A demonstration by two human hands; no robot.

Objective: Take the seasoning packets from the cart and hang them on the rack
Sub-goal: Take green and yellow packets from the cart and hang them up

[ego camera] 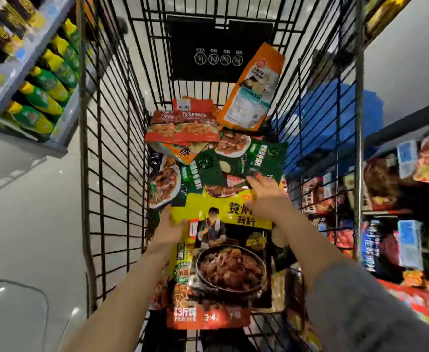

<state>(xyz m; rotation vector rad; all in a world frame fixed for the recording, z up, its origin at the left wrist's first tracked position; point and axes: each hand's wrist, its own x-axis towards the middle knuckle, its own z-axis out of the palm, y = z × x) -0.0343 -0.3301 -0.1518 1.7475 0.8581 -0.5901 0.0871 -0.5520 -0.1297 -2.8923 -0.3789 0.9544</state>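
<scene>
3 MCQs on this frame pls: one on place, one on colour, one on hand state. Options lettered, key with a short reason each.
1. Where does the orange-and-white packet sit?
A. Leaning in the cart's far right corner
B. On the left shelf
C. Under the left hand

2. What colour is the top band of the big packet nearest the camera?
A. Blue
B. Yellow
C. White

3. What is the right hand doing?
A. Hanging outside the cart
B. Gripping the cart's rim
C. Reaching over the big packet toward the green packets

Key: A, it tilts against the cart wires at far right; B, the band behind the title is yellow; C, its fingers stretch onto the green pile.
</scene>
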